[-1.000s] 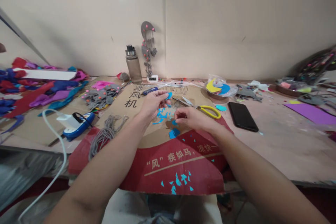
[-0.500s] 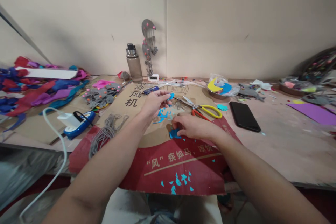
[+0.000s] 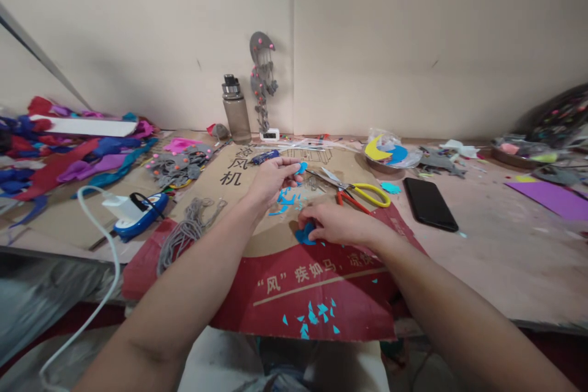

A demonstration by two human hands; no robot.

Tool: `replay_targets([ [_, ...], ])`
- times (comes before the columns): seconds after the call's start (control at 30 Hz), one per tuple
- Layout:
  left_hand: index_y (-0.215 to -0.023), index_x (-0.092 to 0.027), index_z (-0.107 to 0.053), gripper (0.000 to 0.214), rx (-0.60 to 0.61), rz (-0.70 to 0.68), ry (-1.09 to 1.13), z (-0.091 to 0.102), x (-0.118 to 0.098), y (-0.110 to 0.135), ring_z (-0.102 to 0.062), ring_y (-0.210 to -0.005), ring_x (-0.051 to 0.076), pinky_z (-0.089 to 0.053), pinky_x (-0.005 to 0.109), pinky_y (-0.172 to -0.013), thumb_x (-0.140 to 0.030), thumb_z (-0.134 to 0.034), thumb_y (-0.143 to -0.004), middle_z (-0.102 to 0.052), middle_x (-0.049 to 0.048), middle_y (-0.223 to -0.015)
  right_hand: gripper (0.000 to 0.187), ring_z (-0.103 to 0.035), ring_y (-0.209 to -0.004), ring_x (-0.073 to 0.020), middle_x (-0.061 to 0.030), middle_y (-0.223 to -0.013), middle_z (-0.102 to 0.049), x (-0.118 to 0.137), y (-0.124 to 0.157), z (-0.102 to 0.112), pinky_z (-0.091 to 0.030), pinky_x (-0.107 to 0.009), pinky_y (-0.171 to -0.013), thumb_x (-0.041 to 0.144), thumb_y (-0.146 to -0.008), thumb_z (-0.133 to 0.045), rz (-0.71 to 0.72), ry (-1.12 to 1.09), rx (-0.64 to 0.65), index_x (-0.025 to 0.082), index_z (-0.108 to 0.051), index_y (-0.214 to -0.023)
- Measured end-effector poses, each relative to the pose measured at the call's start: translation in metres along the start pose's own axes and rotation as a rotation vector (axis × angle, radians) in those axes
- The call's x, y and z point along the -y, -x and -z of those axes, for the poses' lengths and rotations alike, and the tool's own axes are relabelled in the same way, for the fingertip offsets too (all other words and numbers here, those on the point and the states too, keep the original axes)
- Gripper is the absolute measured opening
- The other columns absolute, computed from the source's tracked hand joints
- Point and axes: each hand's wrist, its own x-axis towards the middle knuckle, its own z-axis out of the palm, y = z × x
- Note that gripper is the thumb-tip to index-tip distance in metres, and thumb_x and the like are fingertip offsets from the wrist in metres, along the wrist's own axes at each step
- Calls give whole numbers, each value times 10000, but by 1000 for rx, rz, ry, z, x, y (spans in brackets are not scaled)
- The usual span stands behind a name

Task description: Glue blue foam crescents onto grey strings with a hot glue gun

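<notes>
My left hand (image 3: pixel 278 177) pinches a small rounded blue cut-out (image 3: pixel 302 168) between thumb and fingertips, above the cardboard sheet (image 3: pixel 269 239). Closer to me, my right hand (image 3: pixel 333 222) has its fingers curled down on several blue pieces (image 3: pixel 304 235) lying on the cardboard; the fingertips are partly hidden. Between and beyond the hands lie blue offcuts (image 3: pixel 287 197). A pair of scissors (image 3: pixel 351 187) with one yellow and one red handle rests just past my right hand, its blades partly spread. I cannot tell whether the blue material is felt or paper.
A black phone (image 3: pixel 430 204) and a dish (image 3: pixel 390 165) with yellow and blue shapes are at the right. Grey cord (image 3: pixel 190 226), a blue power strip (image 3: pixel 140 220) and coloured fabric (image 3: pixel 87 153) lie left. A bottle (image 3: pixel 236 111) stands at the back. Blue scraps (image 3: pixel 315 315) dot the front.
The blue pieces under my right hand have shifted slightly, and their outline now looks more lobed. My left hand stays in place with its cut-out. The view has moved a little.
</notes>
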Motion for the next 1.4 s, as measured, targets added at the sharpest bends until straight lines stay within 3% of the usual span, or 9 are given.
replay_targets([
  [0.2, -886, -106, -623, 117, -3, -4, -1, 1, 0, 0, -569, -488, 62, -438, 173, -485, -127, -685, -789, -639, 11, -619, 170, -572, -863, -179, -66, -970, -632, 1, 0, 0, -400, -258, -739, 150, -762, -666, -2, 61, -15, 189, -681, -928],
  [0.47, -892, -95, -616, 91, -14, 9, 2, -3, -6, 4, -561, -476, 58, -427, 166, -476, -89, -649, -807, -636, 11, -611, 213, -566, -755, -153, -20, -891, -663, 5, 4, 4, -356, -235, -615, 174, -756, -670, -81, 4, 49, 215, -656, -964],
  [0.67, -917, -95, -610, 124, -17, 7, 4, 0, -3, 1, -594, -521, 72, -463, 186, -516, -74, -647, -801, -649, 18, -657, 154, -571, -765, -149, -12, -840, -665, 0, 8, 8, -381, -246, -677, 157, -774, -611, 29, -73, 102, 209, -693, -892],
  [0.73, -942, -95, -612, 147, -9, 4, -18, 1, -1, 0, -599, -529, 74, -468, 189, -526, -78, -647, -801, -657, 21, -667, 119, -555, -751, -139, -6, -816, -649, -4, 8, 12, -384, -244, -683, 156, -778, -586, 62, -147, 31, 194, -675, -848],
  [0.8, -959, -98, -613, 154, 3, 9, -64, 0, 0, 1, -580, -504, 69, -457, 187, -518, -101, -645, -809, -655, 18, -643, 90, -532, -714, -124, 2, -787, -620, -10, 7, 16, -385, -239, -665, 183, -792, -560, 45, -263, -145, 182, -638, -837],
  [0.9, -948, -108, -608, 138, 12, 1, -134, -4, 2, 6, -565, -486, 71, -435, 182, -494, -136, -638, -817, -647, 9, -607, 96, -462, -582, -97, 38, -682, -526, -21, 4, 20, -369, -230, -584, 264, -811, -531, -85, -506, -459, 188, -566, -856],
  [1.0, -921, -114, -599, 126, -1, -30, -220, -12, 3, 11, -577, -497, 83, -428, 184, -487, -151, -643, -809, -647, 8, -594, 120, -423, -510, -80, 69, -634, -458, -28, -2, 18, -351, -223, -530, 308, -790, -537, -178, -696, -640, 201, -504, -835],
  [1.17, -909, -118, -601, 94, 122, -35, -239, -19, 4, 15, -580, -488, 83, -454, 198, -514, -117, -614, -816, -672, 22, -625, 136, -441, -481, -71, 81, -628, -470, -31, -10, 9, -365, -215, -496, 313, -761, -547, -198, -753, -731, 207, -481, -814],
  [1.4, -967, -109, -619, 164, 213, 15, -60, -20, 8, 16, -667, -623, 126, -512, 231, -590, -207, -629, -836, -700, 65, -748, 240, -490, -488, -82, 61, -703, -550, -46, -15, 1, -412, -232, -494, 286, -762, -535, -148, -753, -746, 205, -545, -988],
])
